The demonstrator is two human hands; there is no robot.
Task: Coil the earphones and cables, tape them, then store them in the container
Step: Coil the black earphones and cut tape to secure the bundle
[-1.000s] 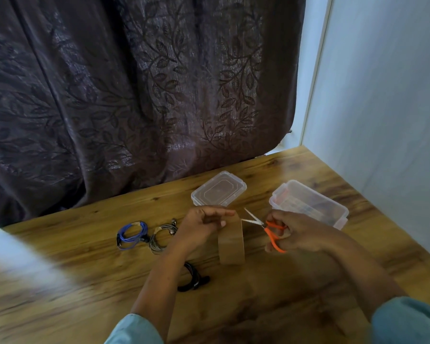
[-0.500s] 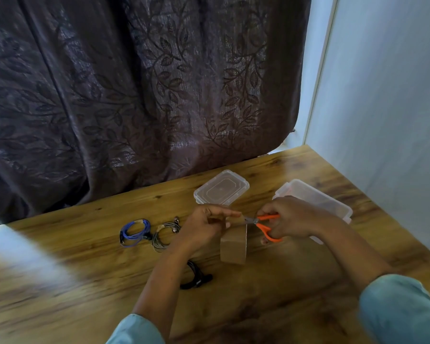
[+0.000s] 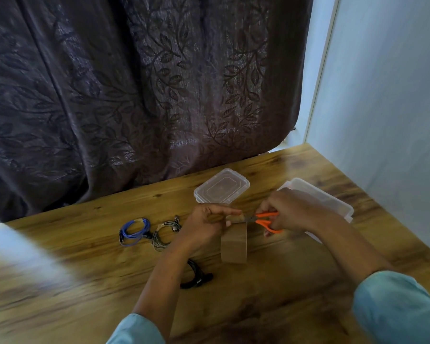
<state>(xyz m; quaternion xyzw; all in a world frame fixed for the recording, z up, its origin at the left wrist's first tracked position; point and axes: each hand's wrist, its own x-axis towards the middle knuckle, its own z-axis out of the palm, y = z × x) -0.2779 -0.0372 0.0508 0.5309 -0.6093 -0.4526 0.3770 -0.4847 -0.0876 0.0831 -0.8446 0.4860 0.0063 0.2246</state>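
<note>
A brown tape roll [image 3: 234, 247] stands on edge on the wooden table [image 3: 283, 306]. My left hand [image 3: 205, 225] pinches the pulled-out tape end above the roll. My right hand [image 3: 291, 211] grips orange-handled scissors [image 3: 266, 220], whose blades meet the tape strip beside my left fingers. A coiled blue cable [image 3: 134, 232] and a coiled grey earphone [image 3: 164, 234] lie to the left. A black coiled cable [image 3: 196, 275] lies partly under my left forearm. The clear container [image 3: 333, 202] sits behind my right hand, partly hidden.
A clear lid [image 3: 221, 187] lies behind the tape roll near the dark leaf-patterned curtain [image 3: 144, 90]. A pale wall [image 3: 387, 95] bounds the table on the right. A bright blurred patch covers the table's left part.
My right hand has brought the scissors left to the tape strip and their blades have come together on it. My left hand has kept hold of the tape end.
</note>
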